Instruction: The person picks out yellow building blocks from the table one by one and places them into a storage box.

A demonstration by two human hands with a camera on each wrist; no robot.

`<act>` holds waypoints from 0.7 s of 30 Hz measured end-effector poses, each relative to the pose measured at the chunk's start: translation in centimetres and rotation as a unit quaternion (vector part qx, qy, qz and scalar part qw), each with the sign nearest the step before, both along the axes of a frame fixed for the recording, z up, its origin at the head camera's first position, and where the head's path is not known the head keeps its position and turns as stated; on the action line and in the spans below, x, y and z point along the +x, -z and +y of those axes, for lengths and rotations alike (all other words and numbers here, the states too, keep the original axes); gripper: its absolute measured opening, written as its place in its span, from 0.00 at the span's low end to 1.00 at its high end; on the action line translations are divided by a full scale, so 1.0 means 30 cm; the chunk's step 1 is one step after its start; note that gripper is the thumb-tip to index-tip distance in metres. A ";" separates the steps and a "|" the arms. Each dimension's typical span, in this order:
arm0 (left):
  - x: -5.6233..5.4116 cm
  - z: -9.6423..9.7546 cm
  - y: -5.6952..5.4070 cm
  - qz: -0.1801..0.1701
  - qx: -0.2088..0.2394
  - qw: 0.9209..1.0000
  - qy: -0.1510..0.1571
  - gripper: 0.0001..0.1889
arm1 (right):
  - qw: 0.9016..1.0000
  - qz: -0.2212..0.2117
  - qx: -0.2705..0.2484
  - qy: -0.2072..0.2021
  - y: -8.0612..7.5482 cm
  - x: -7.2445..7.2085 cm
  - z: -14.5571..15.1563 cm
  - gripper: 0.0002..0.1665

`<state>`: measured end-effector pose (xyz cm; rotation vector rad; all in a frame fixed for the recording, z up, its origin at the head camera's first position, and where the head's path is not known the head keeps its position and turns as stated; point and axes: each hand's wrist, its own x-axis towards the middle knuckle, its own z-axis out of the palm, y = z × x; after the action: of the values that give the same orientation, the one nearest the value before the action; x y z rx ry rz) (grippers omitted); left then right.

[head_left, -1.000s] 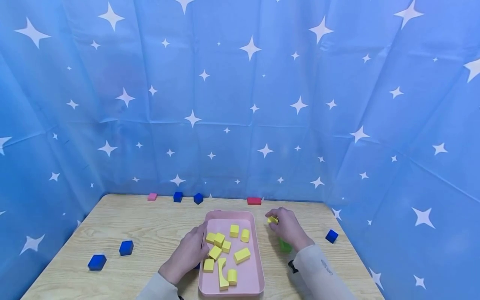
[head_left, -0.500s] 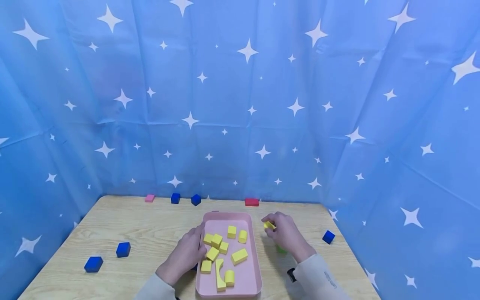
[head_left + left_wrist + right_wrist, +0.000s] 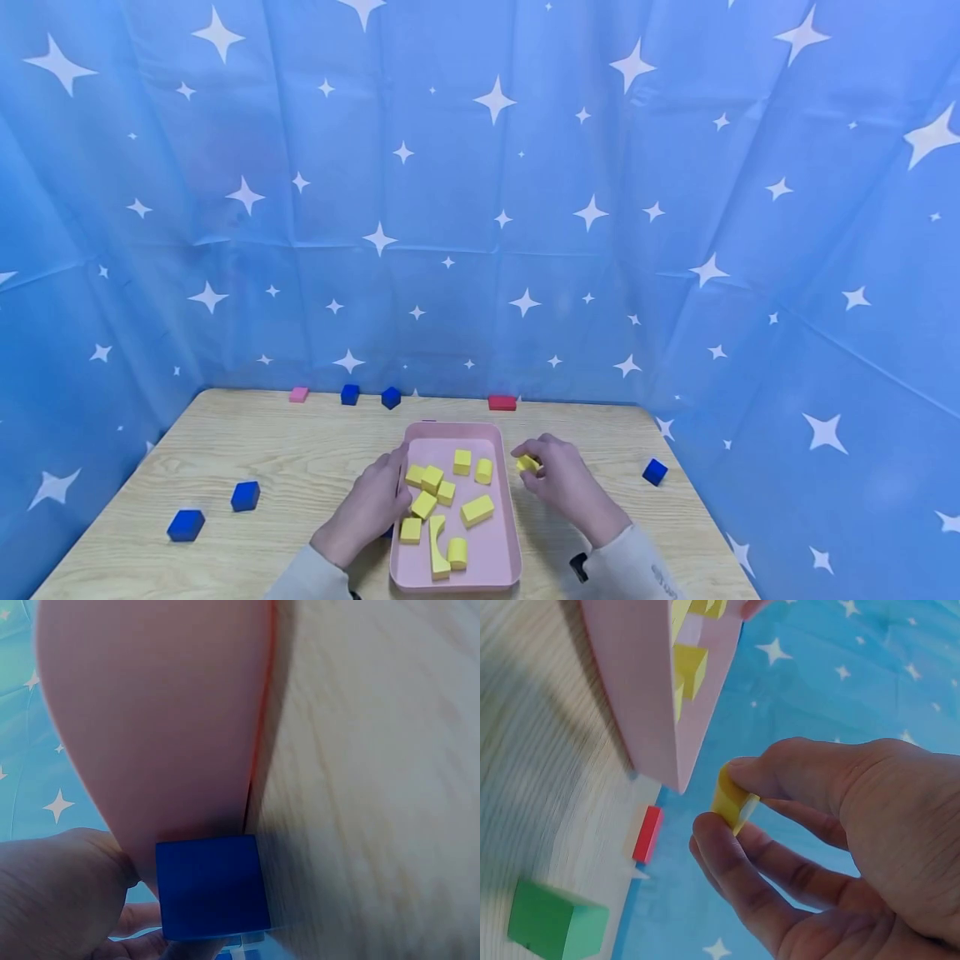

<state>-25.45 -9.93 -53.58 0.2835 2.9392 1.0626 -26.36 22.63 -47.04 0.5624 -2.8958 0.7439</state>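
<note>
A pink tray (image 3: 508, 517) holds several yellow blocks, among them cubes, cylinders, a rectangular block (image 3: 477, 511) and a long arch-shaped block (image 3: 438, 560). My left hand (image 3: 369, 506) grips the tray's left wall, thumb over the rim and fingers outside. Close by that hand and the tray wall is a blue block (image 3: 212, 889), mostly hidden in the head view. Just right of the tray, my right hand (image 3: 564, 483) pinches a small yellow block with a curved side (image 3: 733, 796) between thumb and fingertips, raised above the table.
A green block (image 3: 557, 919) lies on the table near my right hand. Blue blocks (image 3: 245, 496) are at the left, with another blue block (image 3: 655, 472) at the right. Along the back edge are a pink block (image 3: 298, 394), two blue cubes (image 3: 350, 394) and a red block (image 3: 502, 402).
My right hand, carrying the yellow block, has moved left and slightly nearer, closer to the tray's right wall. The left hand stays on the tray, and the head view has shifted slightly.
</note>
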 end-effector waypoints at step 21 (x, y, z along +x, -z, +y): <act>-0.003 -0.005 -0.005 0.011 -0.003 1.000 0.007 0.41 | 0.994 -0.036 0.025 -0.102 -0.026 0.134 -0.120 0.19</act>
<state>-25.53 -10.08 -53.41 0.3159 2.9543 1.0545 -22.35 19.02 -46.26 0.8663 -2.9598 0.7312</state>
